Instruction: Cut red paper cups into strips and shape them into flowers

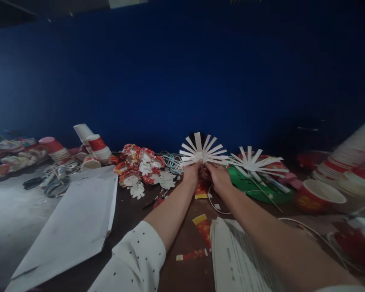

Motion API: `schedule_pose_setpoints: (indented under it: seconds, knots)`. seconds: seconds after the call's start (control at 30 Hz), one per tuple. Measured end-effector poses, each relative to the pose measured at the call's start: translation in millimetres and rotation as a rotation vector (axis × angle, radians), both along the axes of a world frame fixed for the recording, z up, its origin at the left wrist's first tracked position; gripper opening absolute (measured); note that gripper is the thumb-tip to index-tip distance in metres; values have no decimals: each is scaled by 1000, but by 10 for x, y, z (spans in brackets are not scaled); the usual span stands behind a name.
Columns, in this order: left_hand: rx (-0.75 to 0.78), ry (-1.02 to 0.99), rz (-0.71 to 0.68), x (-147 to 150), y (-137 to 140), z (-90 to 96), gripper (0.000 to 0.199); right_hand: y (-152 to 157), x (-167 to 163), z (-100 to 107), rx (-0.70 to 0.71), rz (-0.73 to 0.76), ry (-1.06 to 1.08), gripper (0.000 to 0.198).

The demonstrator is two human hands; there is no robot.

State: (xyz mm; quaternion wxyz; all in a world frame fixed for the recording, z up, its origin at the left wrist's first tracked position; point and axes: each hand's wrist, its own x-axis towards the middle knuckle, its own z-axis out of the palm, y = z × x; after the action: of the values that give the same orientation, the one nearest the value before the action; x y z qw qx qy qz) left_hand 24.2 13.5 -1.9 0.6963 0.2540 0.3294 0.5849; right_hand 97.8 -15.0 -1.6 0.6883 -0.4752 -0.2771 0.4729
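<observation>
A paper cup cut into strips [197, 142] is fanned out like a white flower at the middle of the table, its pale inside facing me. Its base is gripped between my left hand [192, 173] and my right hand [219, 177], thumbs close together and fingers closed. What lies behind my fingers is hidden. Just to the right, a second cut cup [252, 164] spreads its white strips over a green round plate [246, 184]. Below my hands lie red and yellow cut pieces [202, 227] of cup.
Red-patterned cut cups [140, 162] are heaped left of centre. A white board [69, 219] lies at the left, with stacked cups [99, 148] behind it. A paper stack [240, 259] sits under my right forearm. At right stand a red cup [318, 196] and tall cup stacks [349, 150].
</observation>
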Motion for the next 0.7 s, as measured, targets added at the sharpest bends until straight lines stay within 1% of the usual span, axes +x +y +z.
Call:
schedule_pose_setpoints:
  seconds: [0.07,0.1,0.17,0.27,0.37,0.47,0.57,0.7]
  knots:
    - [7,-19,-25,85,47,-24,26,72,-11,1,4,-60,-2,2]
    - [-3,-22,-40,122,65,-46,24,99,-11,-18,7,-97,-12,5]
    - [-30,-18,-47,174,93,-100,22,140,-2,-83,2,-162,-50,9]
    - [-50,-41,-39,205,118,-164,22,187,18,-197,-8,-222,-96,8]
    - [-77,-93,-13,208,120,-168,22,236,17,-271,-4,-230,-69,4]
    - [-123,-109,6,199,105,-132,20,272,-17,-297,-16,-222,-24,1]
    - [-153,-126,2,178,92,-103,21,280,-59,-292,-39,-218,34,6]
    - [-219,-144,-11,157,93,-96,28,266,-77,-265,-55,-191,98,17]
